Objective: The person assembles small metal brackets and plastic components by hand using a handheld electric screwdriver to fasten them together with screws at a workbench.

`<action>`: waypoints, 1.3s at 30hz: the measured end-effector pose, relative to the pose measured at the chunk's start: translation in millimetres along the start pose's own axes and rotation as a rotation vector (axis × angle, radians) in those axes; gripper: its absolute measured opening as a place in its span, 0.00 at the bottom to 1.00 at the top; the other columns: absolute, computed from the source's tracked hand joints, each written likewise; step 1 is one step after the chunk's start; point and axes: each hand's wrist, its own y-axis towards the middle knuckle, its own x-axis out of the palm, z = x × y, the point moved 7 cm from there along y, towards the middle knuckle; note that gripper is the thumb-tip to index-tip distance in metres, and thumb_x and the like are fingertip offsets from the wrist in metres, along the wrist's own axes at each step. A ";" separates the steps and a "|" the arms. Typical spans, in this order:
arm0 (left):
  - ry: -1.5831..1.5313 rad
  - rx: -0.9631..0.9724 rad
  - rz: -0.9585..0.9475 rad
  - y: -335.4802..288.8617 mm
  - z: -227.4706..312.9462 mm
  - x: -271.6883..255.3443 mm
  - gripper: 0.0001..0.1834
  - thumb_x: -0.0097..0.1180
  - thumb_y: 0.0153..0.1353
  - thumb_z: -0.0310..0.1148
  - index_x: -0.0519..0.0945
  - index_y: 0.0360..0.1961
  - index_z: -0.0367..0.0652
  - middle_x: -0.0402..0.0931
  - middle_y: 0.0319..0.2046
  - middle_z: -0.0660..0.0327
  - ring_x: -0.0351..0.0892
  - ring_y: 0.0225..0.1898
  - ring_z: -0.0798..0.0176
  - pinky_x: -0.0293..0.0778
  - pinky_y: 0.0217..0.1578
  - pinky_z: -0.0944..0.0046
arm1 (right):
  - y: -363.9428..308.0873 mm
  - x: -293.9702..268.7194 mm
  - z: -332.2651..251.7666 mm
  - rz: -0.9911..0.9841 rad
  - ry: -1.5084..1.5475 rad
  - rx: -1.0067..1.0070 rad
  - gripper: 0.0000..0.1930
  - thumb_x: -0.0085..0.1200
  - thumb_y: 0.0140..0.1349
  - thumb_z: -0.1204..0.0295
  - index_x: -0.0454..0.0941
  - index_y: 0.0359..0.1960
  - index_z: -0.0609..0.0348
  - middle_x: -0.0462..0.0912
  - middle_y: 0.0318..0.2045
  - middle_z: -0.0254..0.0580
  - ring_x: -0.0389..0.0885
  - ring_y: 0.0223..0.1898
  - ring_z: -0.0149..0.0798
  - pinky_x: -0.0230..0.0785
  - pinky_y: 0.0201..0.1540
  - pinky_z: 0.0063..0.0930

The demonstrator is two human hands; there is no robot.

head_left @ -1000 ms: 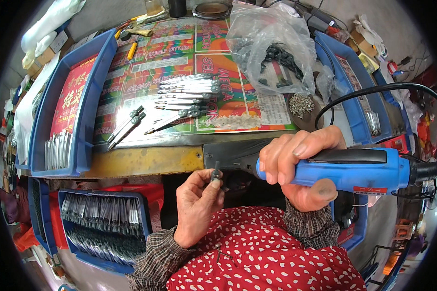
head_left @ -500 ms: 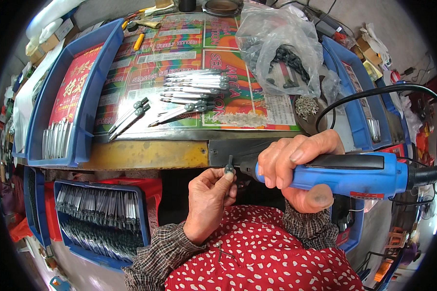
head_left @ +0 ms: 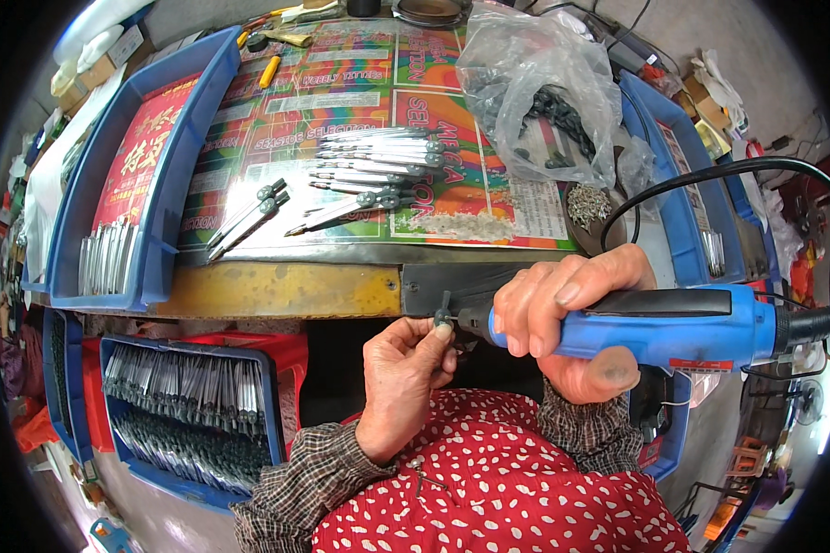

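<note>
My left hand (head_left: 398,373) pinches a small dark plastic part (head_left: 443,311) with a short post sticking up, just in front of the table's edge. My right hand (head_left: 576,313) is wrapped round a blue electric screwdriver (head_left: 664,334) lying level, its nose turned left. The thin bit meets the dark part at my left fingertips; whether a screw sits between them is too small to tell. On the table beyond lies a pile of slim silver rods (head_left: 378,175) with dark rounded ends, and a few more rods (head_left: 246,221) lie to its left.
Blue trays stand at the left (head_left: 171,184) and right (head_left: 687,184) of the table. A clear bag (head_left: 535,74) of black parts and a dish of small screws (head_left: 588,205) sit at the right. Below left is a blue crate (head_left: 272,405) of rods. A black cable (head_left: 710,170) arches near the screwdriver.
The view has shifted slightly. My left hand still pinches the dark part at the bit, and my right hand keeps its hold on the electric screwdriver, both almost unmoved.
</note>
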 end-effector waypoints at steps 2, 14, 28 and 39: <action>-0.007 0.001 -0.001 -0.6 0.8 0.3 0.06 0.51 0.60 0.26 0.72 0.33 0.32 0.71 0.20 0.62 0.67 0.19 0.76 0.62 0.17 0.79 | -1.5 0.9 0.1 0.029 0.001 0.004 0.27 0.57 0.52 0.49 0.63 0.38 0.58 0.73 0.19 0.39 0.74 0.21 0.37 0.68 0.26 0.33; 0.034 -0.035 0.059 -3.8 5.0 3.0 0.06 0.51 0.60 0.27 0.72 0.32 0.33 0.71 0.20 0.64 0.66 0.19 0.76 0.63 0.18 0.78 | 12.8 16.0 6.6 -0.197 0.002 -0.001 0.24 0.60 0.53 0.56 0.63 0.38 0.61 0.71 0.17 0.37 0.69 0.17 0.33 0.65 0.22 0.29; 0.028 -0.021 0.027 -1.6 1.9 1.8 0.07 0.51 0.60 0.28 0.72 0.32 0.34 0.71 0.22 0.64 0.67 0.20 0.77 0.63 0.18 0.79 | 5.6 14.2 5.3 -0.174 -0.012 0.004 0.27 0.62 0.50 0.54 0.63 0.39 0.59 0.71 0.19 0.37 0.72 0.20 0.34 0.67 0.26 0.32; 0.055 -0.016 0.029 -1.7 3.2 3.3 0.06 0.50 0.60 0.27 0.71 0.33 0.33 0.71 0.21 0.63 0.65 0.19 0.77 0.59 0.17 0.78 | 11.5 15.8 4.1 -0.157 -0.004 -0.045 0.31 0.57 0.50 0.46 0.61 0.40 0.59 0.71 0.19 0.36 0.72 0.20 0.33 0.67 0.24 0.29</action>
